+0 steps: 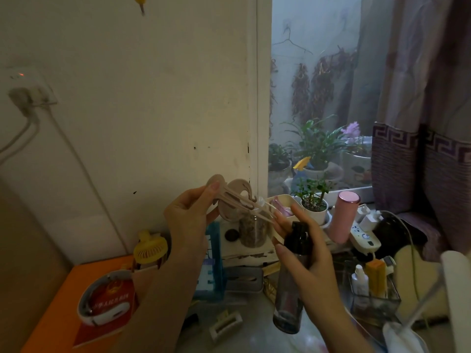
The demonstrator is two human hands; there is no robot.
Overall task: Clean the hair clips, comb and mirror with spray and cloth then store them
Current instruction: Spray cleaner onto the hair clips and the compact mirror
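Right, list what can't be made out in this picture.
Head view only:
- Spray bottle: the right hand wraps it, hiding its nozzle; no spray is visible.
- Beige hair clip: its grip end is covered by the left hand; dirt is too small to see.
- White hair clip on the table: dim and blurred.
- Comb, mirror, cloth: none identifiable in the dark clutter.

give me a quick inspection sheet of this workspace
surface: grey desk top, crowded
job's things: beige hair clip held up; dark spray bottle aimed at it; white claw clip lying on desk
clutter: yellow mini fan, orange box, pink tumbler, potted plant
grips: left hand pinches hair clip; right hand grips spray bottle
cables: white cords from wall socket; power strip
surroundings: window, purple curtain
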